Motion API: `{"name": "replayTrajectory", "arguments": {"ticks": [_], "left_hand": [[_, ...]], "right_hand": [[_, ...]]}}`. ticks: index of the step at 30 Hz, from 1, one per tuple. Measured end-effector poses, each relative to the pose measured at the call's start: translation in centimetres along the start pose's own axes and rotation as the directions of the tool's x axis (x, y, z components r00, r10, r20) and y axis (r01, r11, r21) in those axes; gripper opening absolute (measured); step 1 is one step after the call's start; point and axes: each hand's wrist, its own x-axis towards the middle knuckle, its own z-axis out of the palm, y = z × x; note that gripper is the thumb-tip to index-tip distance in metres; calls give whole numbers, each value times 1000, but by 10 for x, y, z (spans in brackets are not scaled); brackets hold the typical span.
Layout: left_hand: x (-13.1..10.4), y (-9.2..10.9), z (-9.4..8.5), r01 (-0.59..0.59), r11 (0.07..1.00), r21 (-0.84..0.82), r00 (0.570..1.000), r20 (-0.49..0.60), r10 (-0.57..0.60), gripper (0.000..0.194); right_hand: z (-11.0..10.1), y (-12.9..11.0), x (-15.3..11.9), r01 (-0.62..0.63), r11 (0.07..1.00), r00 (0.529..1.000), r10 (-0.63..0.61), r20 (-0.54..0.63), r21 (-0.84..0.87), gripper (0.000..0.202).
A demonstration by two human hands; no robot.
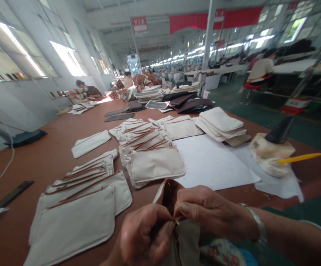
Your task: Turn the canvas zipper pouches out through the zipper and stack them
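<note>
My left hand (149, 234) and my right hand (204, 208) pinch a fabric pouch (188, 240) close to me, below the table's near edge. The pouch is pale outside with a brown lining, and its top is spread apart between my hands. The fingers of both hands meet at its edge; what exactly lies under the fingertips is hidden. To the left, a row of overlapping off-white pouches (85, 218) with brown edging lies on the table. Beyond my hands sits another stack of off-white pouches (157, 164).
White paper (212, 162) lies right of the stacks. At the right stand a glue-stained container (271, 151) with a black cone and a yellow-handled tool (300, 158). More pale panels (222, 120) and dark pieces (196, 105) lie farther back. A dark flat bar (13, 194) rests at left. Other people sit in the distance.
</note>
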Motion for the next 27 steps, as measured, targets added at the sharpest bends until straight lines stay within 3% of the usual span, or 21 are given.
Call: {"name": "replayTrajectory", "arguments": {"ticks": [3, 7, 10, 13, 15, 16, 19, 21, 22, 24, 27], "left_hand": [[-1, 0, 0, -14, 999, 34, 1000, -2, 14, 13], [-4, 2, 4, -29, 997, 73, 999, -18, 31, 13], [-6, 4, 7, -24, 997, 72, 999, -22, 25, 13], [-5, 4, 4, 41, 998, 48, 999, 1, -41, 14], [-1, 1, -3, 109, 993, -41, 988, 118, -104, 12], [1, -1, -8, 163, 981, -105, 967, 216, -137, 14], [6, -7, -24, 404, 885, -232, 835, 488, -253, 36], [10, -9, -32, 543, 790, -285, 757, 572, -314, 35], [11, -10, -33, 589, 735, -335, 742, 585, -328, 31], [13, -8, -32, 628, 620, -470, 750, 576, -324, 26], [16, -5, -24, 643, 492, -587, 760, 570, -313, 26]], "right_hand": [[-5, -6, 5, -3, 999, 1000, 3, -6, 37, 26], [-3, -9, 8, -40, 999, 999, 39, -25, -35, 13], [4, -7, 7, -84, 991, 995, 78, -57, -107, 16], [15, -2, 5, 60, 948, 972, -127, -198, -312, 12], [21, 2, 3, 167, 886, 923, -294, -246, -432, 10], [22, 3, 2, 182, 875, 915, -318, -249, -449, 10], [21, 3, -1, 82, 935, 960, -168, -226, -344, 5], [18, 1, -2, -28, 972, 984, -15, -180, -233, 4], [16, 1, -1, -66, 981, 987, 37, -158, -183, 5], [14, 1, 0, -107, 988, 988, 93, -125, -114, 7], [12, 2, 1, -94, 992, 990, 85, -110, -88, 5]]}}
